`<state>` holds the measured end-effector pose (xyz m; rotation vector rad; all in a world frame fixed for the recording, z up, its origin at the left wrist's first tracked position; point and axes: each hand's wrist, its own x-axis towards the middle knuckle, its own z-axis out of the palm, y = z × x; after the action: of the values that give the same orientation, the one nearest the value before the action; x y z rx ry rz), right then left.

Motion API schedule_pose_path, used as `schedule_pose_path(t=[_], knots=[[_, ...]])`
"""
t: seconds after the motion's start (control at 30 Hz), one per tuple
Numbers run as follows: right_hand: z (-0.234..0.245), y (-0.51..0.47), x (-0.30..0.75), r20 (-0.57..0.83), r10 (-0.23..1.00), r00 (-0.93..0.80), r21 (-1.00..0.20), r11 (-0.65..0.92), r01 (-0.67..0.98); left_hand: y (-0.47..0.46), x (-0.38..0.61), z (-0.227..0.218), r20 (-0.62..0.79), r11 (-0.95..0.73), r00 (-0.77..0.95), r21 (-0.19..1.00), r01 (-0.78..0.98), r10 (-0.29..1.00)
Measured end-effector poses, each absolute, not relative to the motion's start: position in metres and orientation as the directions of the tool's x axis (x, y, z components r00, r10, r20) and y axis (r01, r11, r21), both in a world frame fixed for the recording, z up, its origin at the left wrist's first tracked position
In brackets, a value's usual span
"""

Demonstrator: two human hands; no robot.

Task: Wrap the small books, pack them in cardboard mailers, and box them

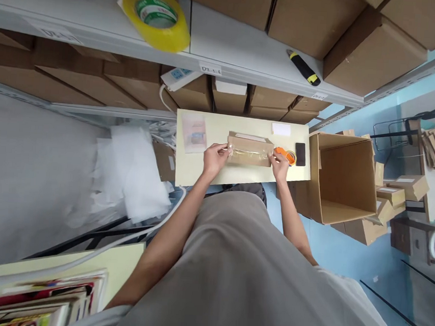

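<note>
A small brown cardboard box [252,161] lies on the pale yellow table [202,169] in front of me. A strip of shiny clear packing tape [245,154] runs along its near side. My left hand [216,159] is closed, pinching the tape's left end at the box's corner. At the opposite end, my right hand [279,166] pinches the tape's right end with closed fingers. Just beyond my right hand is an orange tape dispenser [287,156], partly covered by the fingers. Whether the whole strip touches the cardboard, I cannot tell.
A black phone [300,154], a white paper slip [281,129] and a pinkish plastic bag [194,132] lie on the table. A large open carton [313,188] stands at the right. Above, the shelf [232,48] holds a yellow tape roll [158,19] and a utility knife [303,68].
</note>
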<state>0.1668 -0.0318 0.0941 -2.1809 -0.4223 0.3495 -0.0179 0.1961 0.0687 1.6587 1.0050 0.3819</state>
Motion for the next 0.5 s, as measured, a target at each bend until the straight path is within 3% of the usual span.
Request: schedule_pose_path(t=[0.13, 0.33, 0.5], knots=[[0.094, -0.047, 0.152, -0.034, 0.465, 0.885, -0.851, -0.477, 0.218, 0.195, -0.042, 0.066, -0.246, 0.053, 0.606, 0.947, 0.318, 0.757], [0.056, -0.047, 0.124, -0.364, 0.426, 0.828, -0.763, -0.646, -0.003, 0.188, -0.057, 0.035, -0.508, 0.131, 0.514, 0.788, 0.602, 0.691], [0.036, -0.047, 0.125, -0.443, 0.401, 0.802, -0.735, -0.675, -0.069, 0.196, -0.063, 0.012, -0.586, 0.161, 0.439, 0.704, 0.691, 0.681]])
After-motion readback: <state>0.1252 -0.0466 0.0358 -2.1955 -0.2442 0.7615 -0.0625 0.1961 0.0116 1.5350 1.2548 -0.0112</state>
